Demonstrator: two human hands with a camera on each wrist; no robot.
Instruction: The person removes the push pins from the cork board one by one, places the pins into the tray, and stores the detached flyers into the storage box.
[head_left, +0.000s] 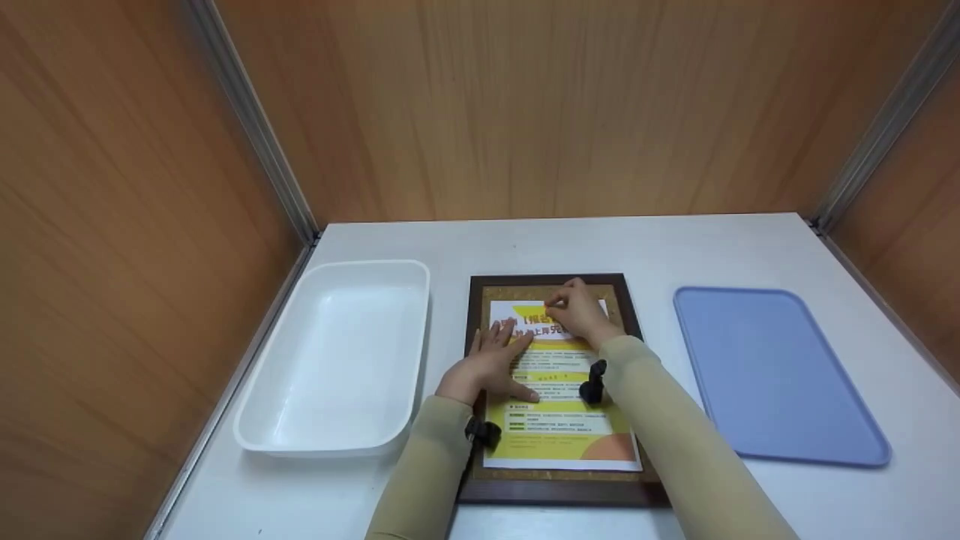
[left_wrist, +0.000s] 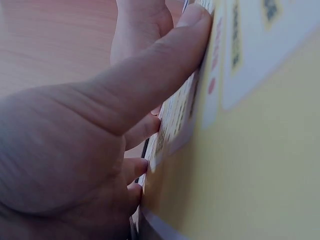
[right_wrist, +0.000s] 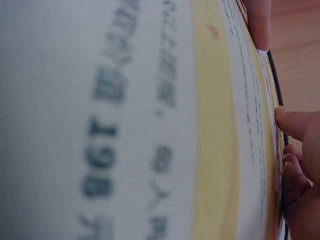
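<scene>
The hands (head_left: pixel 525 345) cover the poster's (head_left: pixel 559 420) headline, its small print is too tiny to read, the right wrist view blurs the text, and both sleeves (head_left: pixel 675 450) run off the bottom edge.

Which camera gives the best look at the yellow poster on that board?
The head view: it shows the whole yellow poster lying on the cork board, with the left hand flat on it and the right hand at its top edge. Both wrist views show only a blurred close-up of its print beside fingers.
</scene>
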